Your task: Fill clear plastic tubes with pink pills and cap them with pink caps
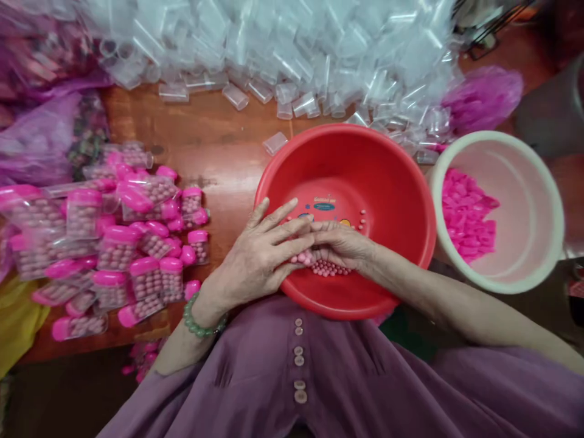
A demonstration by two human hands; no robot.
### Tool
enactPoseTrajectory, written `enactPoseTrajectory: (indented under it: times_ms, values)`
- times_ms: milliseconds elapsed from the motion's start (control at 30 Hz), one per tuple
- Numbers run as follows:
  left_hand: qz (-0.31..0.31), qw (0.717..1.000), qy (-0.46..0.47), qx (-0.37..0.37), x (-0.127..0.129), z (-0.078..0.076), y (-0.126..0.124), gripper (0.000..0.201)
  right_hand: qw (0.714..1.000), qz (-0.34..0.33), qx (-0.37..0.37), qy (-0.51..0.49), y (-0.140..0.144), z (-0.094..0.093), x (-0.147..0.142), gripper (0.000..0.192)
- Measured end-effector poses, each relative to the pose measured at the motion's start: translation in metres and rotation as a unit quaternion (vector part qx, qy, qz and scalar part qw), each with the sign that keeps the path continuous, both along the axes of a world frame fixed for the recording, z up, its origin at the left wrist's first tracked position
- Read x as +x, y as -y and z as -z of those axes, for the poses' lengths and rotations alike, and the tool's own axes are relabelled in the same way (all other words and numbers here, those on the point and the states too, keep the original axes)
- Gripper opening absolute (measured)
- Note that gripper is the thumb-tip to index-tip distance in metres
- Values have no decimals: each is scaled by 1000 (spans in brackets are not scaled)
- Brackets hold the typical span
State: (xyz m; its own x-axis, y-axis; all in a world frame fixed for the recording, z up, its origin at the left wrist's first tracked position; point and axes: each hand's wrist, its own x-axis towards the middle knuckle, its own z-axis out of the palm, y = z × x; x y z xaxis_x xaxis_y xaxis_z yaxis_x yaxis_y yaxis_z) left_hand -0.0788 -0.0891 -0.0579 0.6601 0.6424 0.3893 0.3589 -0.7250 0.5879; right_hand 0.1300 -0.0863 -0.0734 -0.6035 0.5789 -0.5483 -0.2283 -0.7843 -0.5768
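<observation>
Over the red basin (392, 182) my two hands meet, fingers overlapping. My left hand (262, 258), with a green bead bracelet (201, 328) at its wrist, lies back up with its fingers stretched and spread. My right hand (342, 243) is cupped, partly under the left fingers. A few pink beads (301, 258) show between the hands, against the right hand's curled fingers; whether a jar is hidden there I cannot tell. More small pink beads (331, 268) lie on the basin floor below the right hand.
Clear plastic jars (296, 67) are heaped along the back. Bead-filled jars with pink lids (118, 249) crowd the left of the wooden table (214, 146). A white bucket (524, 225) holding pink pieces (469, 213) stands right. A purple plastic bag (486, 97) sits behind it.
</observation>
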Motion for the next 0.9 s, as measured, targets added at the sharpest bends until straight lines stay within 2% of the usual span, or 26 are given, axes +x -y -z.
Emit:
enactPoseTrajectory:
  times_ms: [100,167,233,300,367,500,567,600,667,733,800,833,900]
  values:
    - [40,999,30,-21,4,-6,0,31,1000,-9,18,-8,7,-3,2,20]
    - [62,992,73,-81,4,-12,2,31,996,-37,62,50,11,-8,8,25]
    - [71,982,103,-144,5,-18,5,31,973,-74,152,156,12,-16,20,26]
    - [69,976,112,-176,8,-22,8,30,918,-103,262,279,13,-26,37,22]
    - [47,973,124,-190,12,-23,10,30,853,-98,347,377,14,-37,58,18]
    - [10,965,158,-210,24,-22,9,31,736,-28,430,522,16,-53,96,18]
    - [8,960,163,-227,29,-21,7,26,676,-24,456,578,17,-56,107,18]
    - [4,957,165,-237,31,-21,6,24,655,-33,465,595,18,-55,109,18]
    - [2,955,163,-249,35,-22,3,20,633,-70,472,609,16,-51,107,19]
    - [5,947,164,-274,39,-23,2,19,616,-143,476,611,14,-46,100,19]
    - [-9,926,185,-329,41,-23,1,22,594,-211,487,604,11,-47,94,20]
    - [-20,911,197,-362,42,-23,1,25,587,-218,500,598,10,-50,93,20]
    - [-33,882,223,-414,43,-22,2,28,579,-151,534,597,10,-63,96,20]
